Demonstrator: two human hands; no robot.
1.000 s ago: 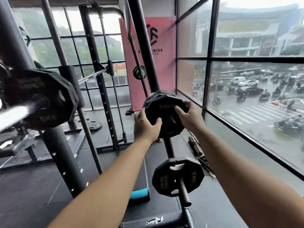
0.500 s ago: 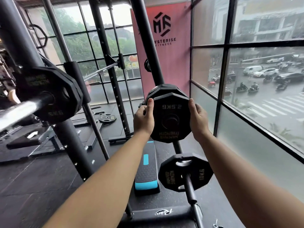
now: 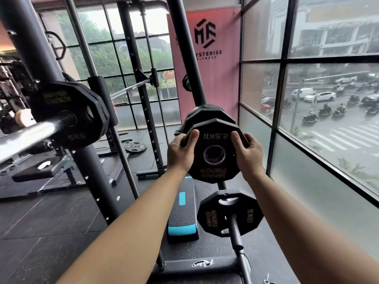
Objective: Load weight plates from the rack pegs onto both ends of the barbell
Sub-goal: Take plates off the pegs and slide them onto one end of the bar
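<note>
Showing a black, many-sided weight plate [image 3: 217, 138], marked 2.5KG upside down, with a round centre hole. It is held upright in front of the stacked plates [image 3: 207, 114] on the rack and above a 10KG plate [image 3: 209, 218]. Its rim is gripped by the left hand [image 3: 180, 154] and right hand [image 3: 249, 154], thumbs pressed on the near face, fingers curled behind. The barbell [image 3: 26, 134] is seen at left.

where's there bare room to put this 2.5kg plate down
Bare chrome on the barbell sleeve, outboard of the 5 kg plate. Bare floor tiles between the rack upright and the step platform. Crowded: stacked plates behind the held 2.5 kg plate, 10 kg plate on its peg below.
</note>
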